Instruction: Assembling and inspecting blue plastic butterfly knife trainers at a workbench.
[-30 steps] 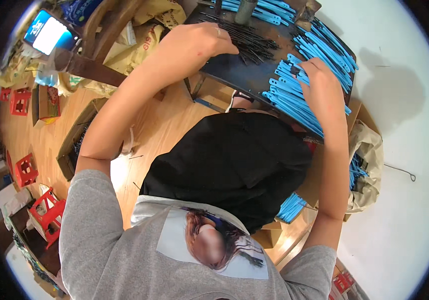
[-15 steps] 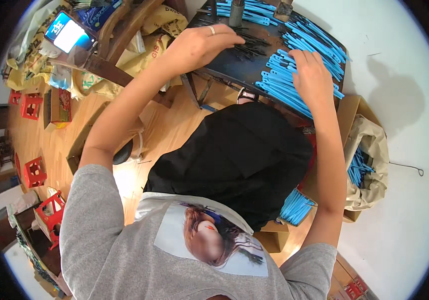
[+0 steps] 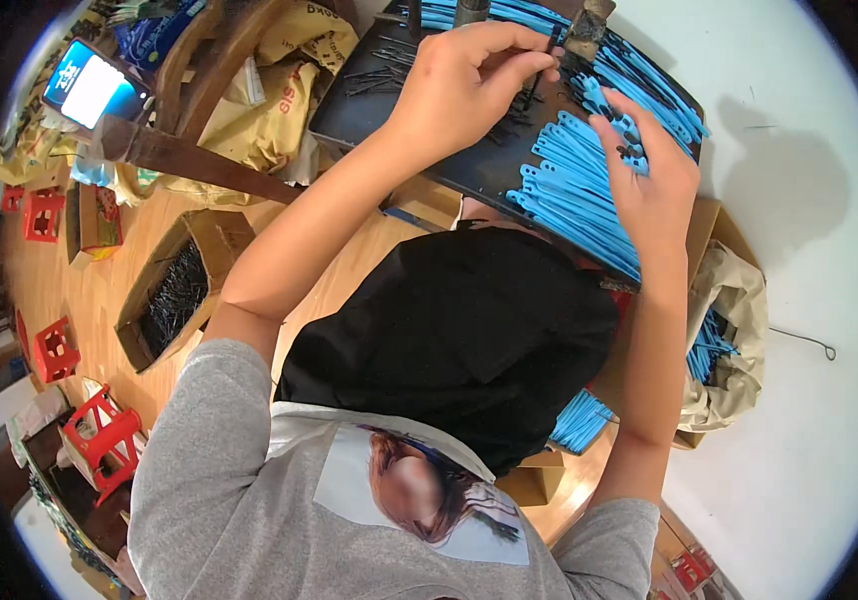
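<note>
My left hand (image 3: 474,90) is over the dark worktable, thumb and forefinger pinched on a small thin black piece (image 3: 533,92). Its far end reaches toward a worn metal post (image 3: 585,38). Curled at the right side of the table, my right hand (image 3: 657,170) has blue plastic strips (image 3: 631,140) with dark bits at their holed ends between thumb and fingers. Beside it lies a row of long blue strips (image 3: 569,190), their holed heads pointing up and left. Loose thin black pieces (image 3: 379,75) are scattered left of my left hand, and some are partly hidden under it.
More blue strips (image 3: 649,90) line the table's far right edge. A paper-lined box (image 3: 739,390) of blue strips stands by the white wall. On the floor at left are a carton (image 3: 224,245) of black pieces and red stools (image 3: 104,440). A lit phone (image 3: 99,90) rests beyond a wooden bar.
My left hand has moved right from the black pieces toward the metal post, now pinching one. My right hand has turned and shows blue strips between its fingers. The view has shifted slightly.
</note>
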Tool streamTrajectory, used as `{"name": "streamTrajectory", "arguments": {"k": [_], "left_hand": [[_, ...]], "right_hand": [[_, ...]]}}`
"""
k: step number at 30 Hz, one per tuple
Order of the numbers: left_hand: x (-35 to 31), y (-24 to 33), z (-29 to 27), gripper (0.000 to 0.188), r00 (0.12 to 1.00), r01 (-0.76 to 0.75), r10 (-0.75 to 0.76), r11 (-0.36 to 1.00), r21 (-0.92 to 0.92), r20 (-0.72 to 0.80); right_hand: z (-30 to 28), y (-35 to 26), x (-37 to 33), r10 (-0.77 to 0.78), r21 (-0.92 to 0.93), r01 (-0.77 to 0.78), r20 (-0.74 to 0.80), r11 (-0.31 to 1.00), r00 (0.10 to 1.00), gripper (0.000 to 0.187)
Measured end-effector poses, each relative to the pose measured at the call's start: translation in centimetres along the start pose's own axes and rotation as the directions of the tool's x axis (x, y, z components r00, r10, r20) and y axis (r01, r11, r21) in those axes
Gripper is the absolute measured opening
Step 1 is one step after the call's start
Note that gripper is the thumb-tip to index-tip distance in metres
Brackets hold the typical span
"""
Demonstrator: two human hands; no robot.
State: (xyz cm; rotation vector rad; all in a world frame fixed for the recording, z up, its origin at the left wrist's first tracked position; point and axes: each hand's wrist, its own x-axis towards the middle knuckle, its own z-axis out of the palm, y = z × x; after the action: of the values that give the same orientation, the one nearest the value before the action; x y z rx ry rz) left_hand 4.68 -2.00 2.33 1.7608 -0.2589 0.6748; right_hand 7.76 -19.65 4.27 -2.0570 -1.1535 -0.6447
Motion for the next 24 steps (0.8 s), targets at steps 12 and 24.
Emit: {"name": "streamTrajectory", "arguments": {"k": [12, 24], "left_hand": [[-0.6, -0.4, 0.5, 0.01, 0.98, -0.167, 0.184, 0.969, 0.18, -0.081], [-0.4, 0.5, 0.4, 0.011, 0.988, -0.146, 0.152, 0.979, 0.139, -0.028]], "right_hand": [[1.6, 0.2, 1.1, 0.169, 0.135, -0.166, -0.009, 0.977, 0.986, 0.024], [0.4, 0.2, 2.2, 0.185, 0.079, -0.183, -0.025, 0.98, 0.982, 0.023]]}}
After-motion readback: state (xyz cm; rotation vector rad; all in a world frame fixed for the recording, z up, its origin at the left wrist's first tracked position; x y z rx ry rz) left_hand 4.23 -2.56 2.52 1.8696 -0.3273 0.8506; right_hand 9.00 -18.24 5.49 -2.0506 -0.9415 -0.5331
